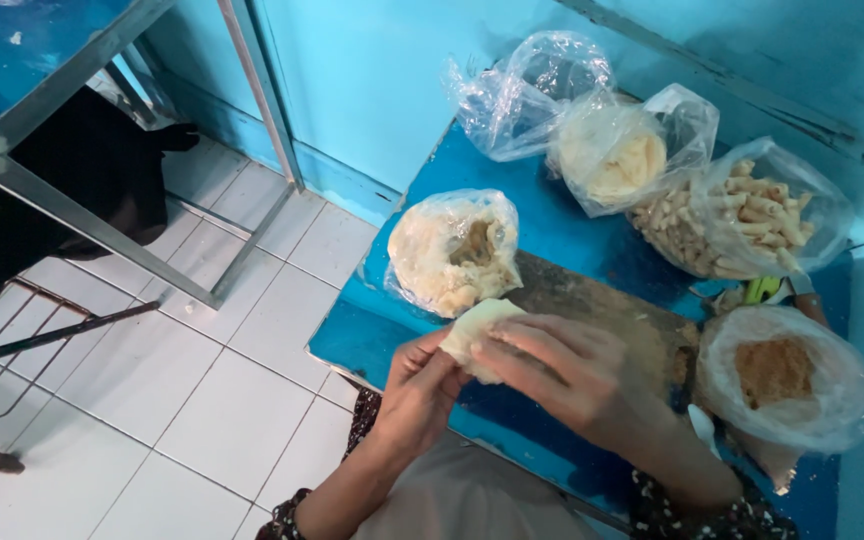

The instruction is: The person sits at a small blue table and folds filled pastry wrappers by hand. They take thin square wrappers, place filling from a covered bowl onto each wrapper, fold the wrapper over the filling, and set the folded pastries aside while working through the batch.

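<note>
Two hands meet over the near edge of the blue table (552, 235); the left hand (417, 385) and the right hand (567, 375) both close their fingers on one pale folded wrapper (477, 330), held just above the near-left corner; five clear plastic bags stand on the table: one with pale filling (452, 250) at the left edge, one empty (522, 90) and one with stacked pale sheets (617, 150) along the far edge by the wall, one of finished rolls (742, 215) toward the far right, one with brown crumbs (782, 375) at the right near edge; one wooden board (602, 300) lies in the middle, its centre bare; white floor tiles (182, 380) lie open to the left.
</note>
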Motion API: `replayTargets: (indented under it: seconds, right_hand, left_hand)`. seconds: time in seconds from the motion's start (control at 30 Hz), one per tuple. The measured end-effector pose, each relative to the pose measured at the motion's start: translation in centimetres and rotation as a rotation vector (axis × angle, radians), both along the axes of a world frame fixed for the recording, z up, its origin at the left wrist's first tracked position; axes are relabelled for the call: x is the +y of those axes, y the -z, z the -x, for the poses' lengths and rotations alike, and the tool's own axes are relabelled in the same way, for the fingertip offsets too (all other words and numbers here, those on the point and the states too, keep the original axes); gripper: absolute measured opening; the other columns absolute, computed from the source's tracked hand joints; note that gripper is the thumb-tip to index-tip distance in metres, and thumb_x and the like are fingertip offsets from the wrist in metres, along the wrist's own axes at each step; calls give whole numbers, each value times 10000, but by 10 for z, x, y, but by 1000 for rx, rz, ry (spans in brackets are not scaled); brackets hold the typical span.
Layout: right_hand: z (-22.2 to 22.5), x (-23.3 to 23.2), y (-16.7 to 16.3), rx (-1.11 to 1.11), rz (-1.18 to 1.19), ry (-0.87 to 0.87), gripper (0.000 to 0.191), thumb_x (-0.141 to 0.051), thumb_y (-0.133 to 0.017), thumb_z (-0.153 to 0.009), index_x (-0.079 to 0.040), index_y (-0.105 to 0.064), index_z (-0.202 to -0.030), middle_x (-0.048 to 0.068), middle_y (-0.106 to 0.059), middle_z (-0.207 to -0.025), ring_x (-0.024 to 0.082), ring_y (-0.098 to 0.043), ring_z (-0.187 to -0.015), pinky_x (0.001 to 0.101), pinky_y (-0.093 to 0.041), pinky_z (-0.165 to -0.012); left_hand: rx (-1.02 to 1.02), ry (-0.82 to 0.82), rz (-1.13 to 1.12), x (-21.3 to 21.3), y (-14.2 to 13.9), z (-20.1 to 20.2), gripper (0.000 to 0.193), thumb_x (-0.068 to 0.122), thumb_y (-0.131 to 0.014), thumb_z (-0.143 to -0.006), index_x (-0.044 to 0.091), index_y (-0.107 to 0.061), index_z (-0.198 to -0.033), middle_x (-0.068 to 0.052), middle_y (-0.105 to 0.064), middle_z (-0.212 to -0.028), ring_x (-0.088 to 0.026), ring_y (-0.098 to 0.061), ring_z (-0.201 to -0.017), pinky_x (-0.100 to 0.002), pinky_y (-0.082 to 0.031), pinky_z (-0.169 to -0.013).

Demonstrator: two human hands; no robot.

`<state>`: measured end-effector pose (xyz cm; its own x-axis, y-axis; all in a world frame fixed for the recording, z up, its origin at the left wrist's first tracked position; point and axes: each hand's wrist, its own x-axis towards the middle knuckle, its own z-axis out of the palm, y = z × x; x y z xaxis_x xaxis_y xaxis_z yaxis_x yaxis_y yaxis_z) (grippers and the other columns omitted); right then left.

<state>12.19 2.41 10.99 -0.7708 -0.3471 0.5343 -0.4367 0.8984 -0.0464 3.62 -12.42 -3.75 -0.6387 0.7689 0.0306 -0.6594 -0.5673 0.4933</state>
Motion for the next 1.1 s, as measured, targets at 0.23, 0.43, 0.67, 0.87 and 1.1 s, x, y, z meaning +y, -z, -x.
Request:
replayTargets:
  seconds: [0.23, 0.43, 0.67, 0.87, 1.1]
  right_hand:
    - [1, 12, 22, -50, 171, 141, 322, -5, -781, -832, -32, -713, -1146, 81, -699, -1000, 272, -732, -914, 368, -589, -742]
    - [2, 18, 25, -46, 203, 42, 276, -45, -792, -845, -67, -697, -1104, 87, -711, -1053, 273, -737, -939, 355, -602, -781]
    - [-16, 35, 42, -161, 366, 197, 254, -117, -824, -836, -69, -729, -1066, 75, -740, -1004, 223, -756, -872, 323, -595, -714]
    - [-22, 69, 64, -367, 743, 400, 202, -93, -795, -874, -78, -780, -1075, 73, -818, -960, 181, -795, -791, 285, -616, -670]
    - [-26, 76, 55, -155, 349, 172, 293, -157, -854, -832, -86, -721, -1083, 77, -757, -1053, 215, -774, -866, 299, -606, -686]
  left_hand:
    - [367, -45, 341, 12, 3, -7, 322, 42, -694, -1034, -37, -700, -1346, -50, -644, -1017, -70, -493, -863, -243, -396, -712]
    - [333, -129, 282, 15, 10, -1, 228, 50, -681, -1010, -45, -714, -1214, 46, -647, -905, -6, -522, -813, -183, -428, -693]
    - [673, -233, 365, 31, -1, -1, 87, 21, -733, -968, -46, -681, -950, -30, -631, -924, -84, -535, -797, -255, -441, -658]
    - [876, -230, 512, 45, -18, -10, 126, 48, -737, -966, -24, -663, -894, -67, -602, -853, -143, -566, -745, -283, -454, -641]
    - [719, -142, 492, 50, -26, -3, 134, 29, -709, -935, -32, -722, -1053, -42, -657, -1047, -75, -574, -766, -241, -432, -588]
